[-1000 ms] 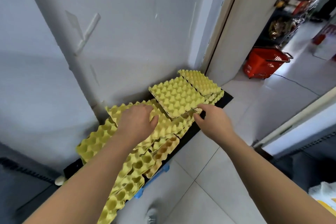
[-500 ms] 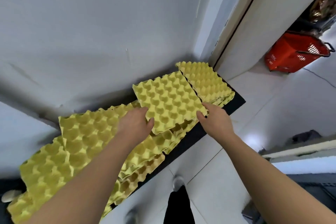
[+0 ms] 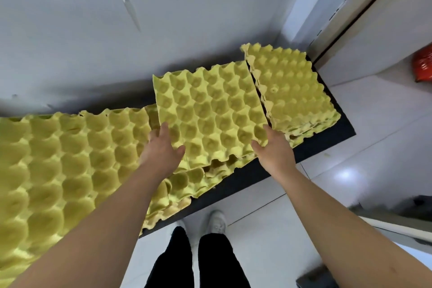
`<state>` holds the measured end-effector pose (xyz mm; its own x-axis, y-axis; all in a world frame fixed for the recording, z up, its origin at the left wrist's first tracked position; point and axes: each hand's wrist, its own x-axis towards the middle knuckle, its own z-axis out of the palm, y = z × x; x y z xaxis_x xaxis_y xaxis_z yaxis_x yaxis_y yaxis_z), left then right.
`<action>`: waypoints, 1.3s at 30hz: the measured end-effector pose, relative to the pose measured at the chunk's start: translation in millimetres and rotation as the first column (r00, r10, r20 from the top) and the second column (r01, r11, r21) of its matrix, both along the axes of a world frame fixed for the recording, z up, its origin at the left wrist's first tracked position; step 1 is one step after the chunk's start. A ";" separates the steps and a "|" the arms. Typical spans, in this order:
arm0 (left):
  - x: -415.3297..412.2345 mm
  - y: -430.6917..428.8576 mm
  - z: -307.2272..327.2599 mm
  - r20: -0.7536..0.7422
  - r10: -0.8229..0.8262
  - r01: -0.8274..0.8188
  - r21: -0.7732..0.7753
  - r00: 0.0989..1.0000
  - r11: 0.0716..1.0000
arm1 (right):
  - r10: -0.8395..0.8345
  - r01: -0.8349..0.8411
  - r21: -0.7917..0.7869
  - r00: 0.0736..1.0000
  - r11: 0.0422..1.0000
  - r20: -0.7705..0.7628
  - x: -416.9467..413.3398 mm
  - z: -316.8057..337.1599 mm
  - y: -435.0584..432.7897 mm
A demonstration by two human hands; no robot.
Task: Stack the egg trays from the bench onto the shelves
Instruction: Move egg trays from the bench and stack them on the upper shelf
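Gripping the top egg tray (image 3: pixel 210 114) by its near corners, the left hand (image 3: pixel 161 153) and right hand (image 3: pixel 274 153) curled round its edges. It lay on a pile on the black bench (image 3: pixel 332 140), between a neat tray stack (image 3: pixel 292 91) and loose trays (image 3: pixel 58 166).

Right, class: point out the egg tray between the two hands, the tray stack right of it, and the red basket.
egg tray (image 3: pixel 210 114): head view, middle cups.
tray stack (image 3: pixel 289 91): head view, top tray's centre.
red basket (image 3: pixel 424 65): head view, visible side.
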<state>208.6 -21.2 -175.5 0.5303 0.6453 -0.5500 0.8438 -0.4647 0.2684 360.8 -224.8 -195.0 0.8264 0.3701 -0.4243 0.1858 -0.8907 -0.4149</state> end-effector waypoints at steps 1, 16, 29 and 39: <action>1.0 -1.3 -6.2 0.004 0.022 -0.022 -0.015 1.000 1.000 | -0.010 0.011 0.013 1.000 1.000 -0.014 1.5 -6.5 -0.1; -0.7 9.1 -12.2 0.270 0.263 -0.267 -0.022 0.926 0.963 | -0.106 0.105 0.037 0.994 0.994 0.014 -3.5 -20.9 20.5; -41.3 31.6 60.6 0.440 0.211 -0.241 0.013 0.873 0.970 | -0.133 0.122 0.101 0.985 0.987 0.112 -28.5 57.8 35.1; -110.5 49.4 180.1 0.606 0.249 -0.351 0.053 0.756 0.935 | -0.107 0.015 0.310 0.954 0.951 0.280 -73.1 187.5 56.0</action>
